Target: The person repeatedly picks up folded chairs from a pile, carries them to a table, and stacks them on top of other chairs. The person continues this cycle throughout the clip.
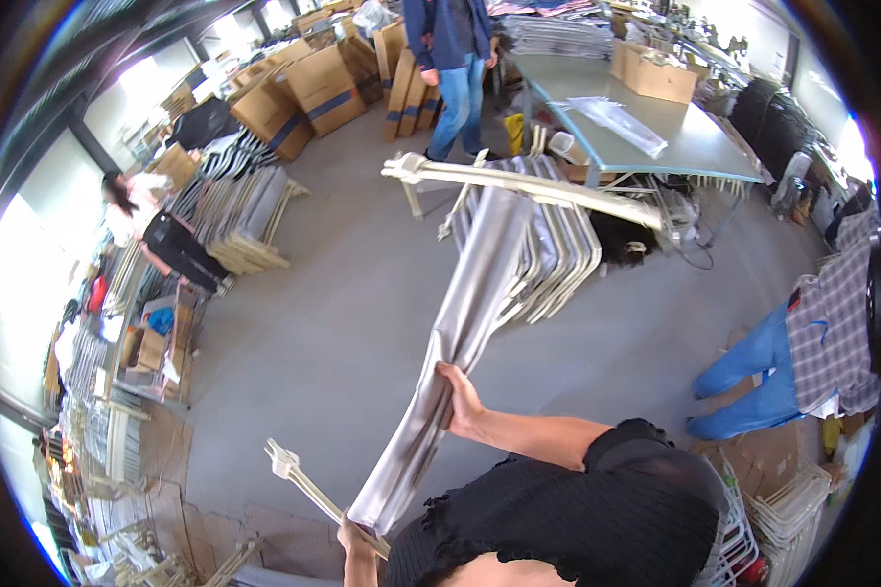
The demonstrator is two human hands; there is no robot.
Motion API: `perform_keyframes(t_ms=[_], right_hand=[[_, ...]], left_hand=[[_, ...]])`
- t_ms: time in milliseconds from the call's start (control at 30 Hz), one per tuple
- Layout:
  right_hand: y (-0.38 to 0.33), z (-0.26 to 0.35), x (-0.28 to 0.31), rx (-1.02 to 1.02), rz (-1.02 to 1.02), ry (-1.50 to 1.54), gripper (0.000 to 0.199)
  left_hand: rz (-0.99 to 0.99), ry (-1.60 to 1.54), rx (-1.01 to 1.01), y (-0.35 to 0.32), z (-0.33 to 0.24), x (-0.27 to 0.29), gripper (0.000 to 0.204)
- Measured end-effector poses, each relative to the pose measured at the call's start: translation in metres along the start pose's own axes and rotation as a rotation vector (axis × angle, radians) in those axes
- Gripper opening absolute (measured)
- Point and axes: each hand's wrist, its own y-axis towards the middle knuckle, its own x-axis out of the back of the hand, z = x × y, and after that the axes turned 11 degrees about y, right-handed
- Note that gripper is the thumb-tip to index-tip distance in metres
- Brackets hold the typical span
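Observation:
A long strip of silver-grey fabric [475, 284] slants across my front, with a cream tube [558, 188] across its far end and another cream tube [308, 486] at its near end. Partway down, my right hand [463, 403] is closed on the bunched fabric. At the lower left, my left hand [357, 540] is closed where the near tube meets the fabric's end; its fingers are partly hidden. Behind the far end leans a stack of cream tube frames [558, 259] with grey fabric.
A table [573, 98] with a cardboard box [656, 76] stands at the far right. One person [455, 59] is at the back, another [162, 230] at left beside stacked frames [250, 220], a third [793, 357] at right. Cardboard sheets [328, 93] lean at the back.

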Motion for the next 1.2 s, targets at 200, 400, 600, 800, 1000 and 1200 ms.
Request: perform_keyframes(t_ms=[200,400,600,800,1000,1200], right_hand=[[-0.002,0.134,0.084,0.158,-0.008,0.143,0.075],[0.005,0.233,0.154,0.256,0.019,0.338,0.044],[0.01,0.325,0.173,0.368,-0.196,0.492,0.039],[0.051,0.448,0.226,0.449,-0.324,0.595,0.041],[0.07,0.589,0.24,0.544,-0.497,0.603,0.038],[0.083,0.716,0.301,0.556,-0.508,0.607,0.04]], left_hand=[[0.012,0.173,-0.499,-0.066,-0.066,-0.155,0.022],[0.224,0.236,-0.689,-0.123,-0.117,-0.301,0.024],[0.521,0.354,-0.935,-0.141,-0.145,-0.444,0.023],[0.704,0.394,-0.9,-0.182,-0.146,-0.61,0.022],[0.728,0.598,-0.845,-0.211,-0.132,-0.775,0.045],[0.637,0.739,-0.771,-0.255,-0.086,-0.907,0.05]])
